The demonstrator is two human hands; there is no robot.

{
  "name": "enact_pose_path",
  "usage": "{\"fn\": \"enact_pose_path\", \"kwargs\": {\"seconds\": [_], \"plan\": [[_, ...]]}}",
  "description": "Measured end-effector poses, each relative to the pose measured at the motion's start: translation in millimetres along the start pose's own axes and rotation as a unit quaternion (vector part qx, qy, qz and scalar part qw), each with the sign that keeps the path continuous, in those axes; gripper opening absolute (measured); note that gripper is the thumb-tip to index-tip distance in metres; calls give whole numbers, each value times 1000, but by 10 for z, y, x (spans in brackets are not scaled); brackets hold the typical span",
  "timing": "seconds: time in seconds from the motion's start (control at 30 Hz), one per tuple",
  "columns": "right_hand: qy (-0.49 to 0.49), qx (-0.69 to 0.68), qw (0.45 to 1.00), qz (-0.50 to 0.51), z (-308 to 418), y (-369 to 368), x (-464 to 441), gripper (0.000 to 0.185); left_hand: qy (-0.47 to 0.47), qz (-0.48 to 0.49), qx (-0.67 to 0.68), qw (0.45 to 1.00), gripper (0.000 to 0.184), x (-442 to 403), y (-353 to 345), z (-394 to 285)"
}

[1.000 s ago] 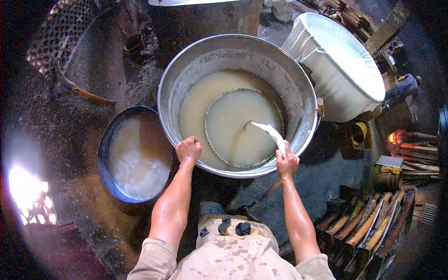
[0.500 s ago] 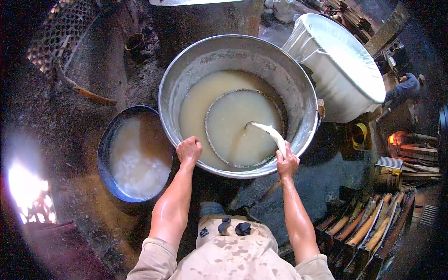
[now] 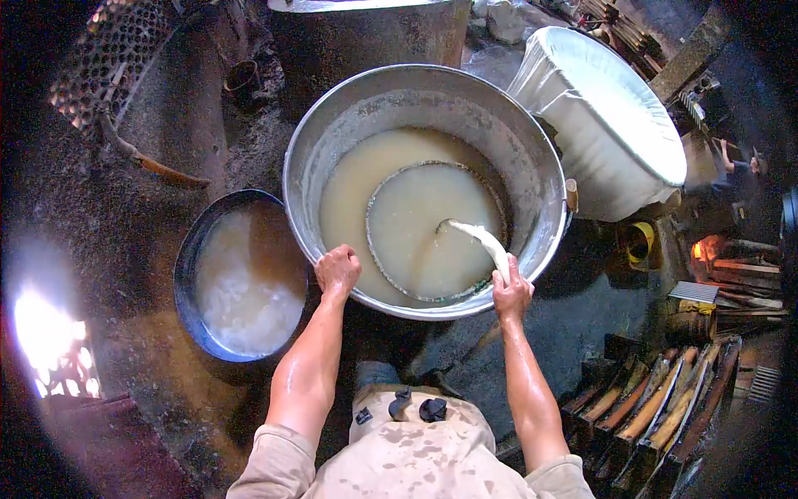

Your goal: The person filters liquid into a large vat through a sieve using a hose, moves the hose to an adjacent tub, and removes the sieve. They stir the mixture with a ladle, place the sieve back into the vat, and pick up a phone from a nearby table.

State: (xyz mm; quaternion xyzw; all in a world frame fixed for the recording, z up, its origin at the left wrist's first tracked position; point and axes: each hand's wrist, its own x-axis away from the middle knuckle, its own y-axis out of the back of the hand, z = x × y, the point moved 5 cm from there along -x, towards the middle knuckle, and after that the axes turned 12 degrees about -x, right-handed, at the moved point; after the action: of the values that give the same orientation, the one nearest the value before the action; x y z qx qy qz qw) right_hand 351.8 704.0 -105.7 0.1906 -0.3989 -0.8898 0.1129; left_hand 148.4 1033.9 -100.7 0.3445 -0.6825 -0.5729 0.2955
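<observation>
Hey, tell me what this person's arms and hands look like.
The left hand and right hand are bare, with no gloves or watch visible. The forearms are bare too, with a wet shine. Short beige sleeves match the shirt, which has darker blotches.

left hand [image 3: 337, 269]: balled into a fist at the near-left rim of the pot [image 3: 407, 93] | left arm [image 3: 309, 366]: reaching forward from the near side of the pot, skin shiny | right hand [image 3: 513, 293]: fingers wrapped in a grip at its near-right rim | right arm [image 3: 532, 387]: stretched toward that rim, skin shiny
</observation>
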Motion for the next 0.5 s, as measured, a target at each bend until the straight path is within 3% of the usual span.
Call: {"fn": "enact_pose_path", "kwargs": {"seconds": [0.27,0.5], "plan": [[-28,17,999,14,-46,-23,3,57,-6,1,1,1000,21,6,8,1],[18,-14,1000,-17,94,54,-10,51,-4,-10,2,1000,19,-3,-18,12]]}}
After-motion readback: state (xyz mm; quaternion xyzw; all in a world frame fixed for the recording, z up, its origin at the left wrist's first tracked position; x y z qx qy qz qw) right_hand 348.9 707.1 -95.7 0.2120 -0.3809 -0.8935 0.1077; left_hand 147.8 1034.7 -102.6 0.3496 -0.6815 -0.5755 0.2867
